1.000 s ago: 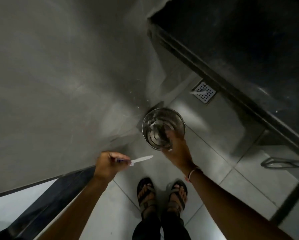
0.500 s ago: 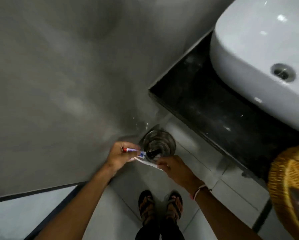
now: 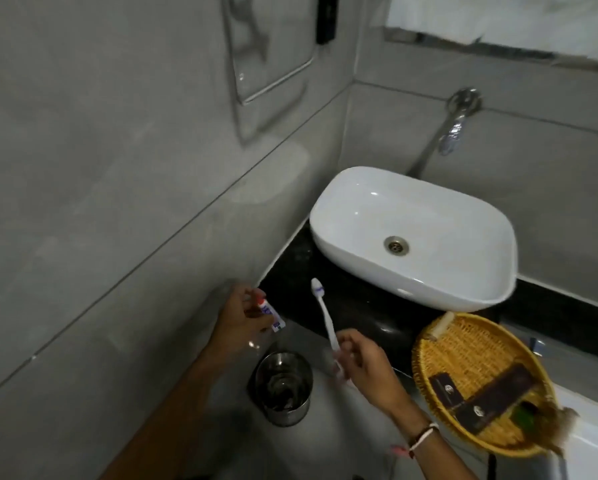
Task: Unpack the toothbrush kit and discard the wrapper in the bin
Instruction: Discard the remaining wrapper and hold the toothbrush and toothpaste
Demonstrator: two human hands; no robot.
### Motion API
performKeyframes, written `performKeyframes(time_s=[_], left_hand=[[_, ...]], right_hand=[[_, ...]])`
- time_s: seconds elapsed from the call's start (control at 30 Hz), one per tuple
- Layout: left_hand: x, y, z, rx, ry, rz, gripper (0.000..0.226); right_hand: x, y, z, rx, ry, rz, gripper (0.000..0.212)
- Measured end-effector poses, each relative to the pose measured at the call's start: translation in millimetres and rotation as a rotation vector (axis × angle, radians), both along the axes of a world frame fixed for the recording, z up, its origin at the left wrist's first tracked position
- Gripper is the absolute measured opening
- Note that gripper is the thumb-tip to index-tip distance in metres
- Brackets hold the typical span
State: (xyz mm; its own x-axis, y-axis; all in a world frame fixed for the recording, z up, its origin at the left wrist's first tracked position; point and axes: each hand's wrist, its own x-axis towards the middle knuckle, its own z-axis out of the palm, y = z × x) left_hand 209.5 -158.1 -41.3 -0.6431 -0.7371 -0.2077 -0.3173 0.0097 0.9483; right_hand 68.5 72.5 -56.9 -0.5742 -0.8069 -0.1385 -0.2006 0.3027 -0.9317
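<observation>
Left hand (image 3: pixel 238 320) grip clamped on small toothpaste tube (image 3: pixel 268 313), soft and light, best held mid-body | steel bin (image 3: pixel 283 389) on floor below, near left | right hand (image 3: pixel 363 365) grip pinching toothbrush (image 3: pixel 325 315) by handle end, head up; stiff, light, slim, likely slippery | desk (image 3: pixel 359 306), white basin (image 3: pixel 411 237), wicker tray (image 3: pixel 477 348) far right.

A: The toothbrush (image 3: pixel 325 315) is white, with a touch of blue at its head.

B: The small tube (image 3: pixel 269 314) is white with blue print and a red cap.

A: The basin (image 3: pixel 411 237) is glossy white on a black speckled counter (image 3: pixel 301 258).

B: The basket (image 3: pixel 439 362) is golden-yellow woven wicker, and it holds dark brown packets (image 3: pixel 444 389) with pale logos.

A: The bin (image 3: pixel 283 389) is shiny steel; the wall (image 3: pixel 117 168) is plain grey tile.
</observation>
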Motion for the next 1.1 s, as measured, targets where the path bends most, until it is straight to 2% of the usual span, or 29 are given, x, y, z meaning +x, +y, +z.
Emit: performKeyframes(time_s=[0.23,0.4,0.47,0.53,0.67,0.77,0.83,0.97,1.1], left_hand=[[-105.4,51.7,39.7,0.020,0.073,-0.358,0.018],[-177.8,115.8,52.2,0.183,0.009,-0.601,0.016],[-203.0,141.5,52.7,0.157,-0.045,-0.679,0.015],[-225.5,165.2,47.2,0.090,-0.094,-0.726,0.024],[-260.5,207.4,24.4,-0.150,-0.169,-0.810,0.025],[-280.6,228.6,7.1,-0.293,-0.273,-0.815,0.022],[-291.1,239.4,-1.5,-0.374,-0.321,-0.811,0.021],[-301.8,256.3,-8.6,-0.546,-0.413,-0.870,0.002],[-297.7,265.9,-14.5,-0.610,-0.415,-0.829,0.043]], right_hand=[[-39.2,56.5,38.8,-0.191,-0.245,-0.486,0.010],[-74.3,119.1,37.1,-0.123,-0.223,-0.780,0.015],[-88.9,140.4,31.0,-0.090,-0.282,-0.851,0.015],[-104.4,155.7,20.8,-0.050,-0.346,-0.898,0.015],[-134.6,173.5,1.8,0.095,-0.374,-0.911,0.028],[-155.2,177.1,-7.3,0.278,-0.274,-0.850,0.014],[-166.5,178.8,-13.3,0.383,-0.217,-0.757,0.012],[-179.1,179.5,-23.6,0.501,-0.199,-0.681,0.024],[-186.5,178.1,-30.0,0.570,-0.160,-0.658,0.018]])
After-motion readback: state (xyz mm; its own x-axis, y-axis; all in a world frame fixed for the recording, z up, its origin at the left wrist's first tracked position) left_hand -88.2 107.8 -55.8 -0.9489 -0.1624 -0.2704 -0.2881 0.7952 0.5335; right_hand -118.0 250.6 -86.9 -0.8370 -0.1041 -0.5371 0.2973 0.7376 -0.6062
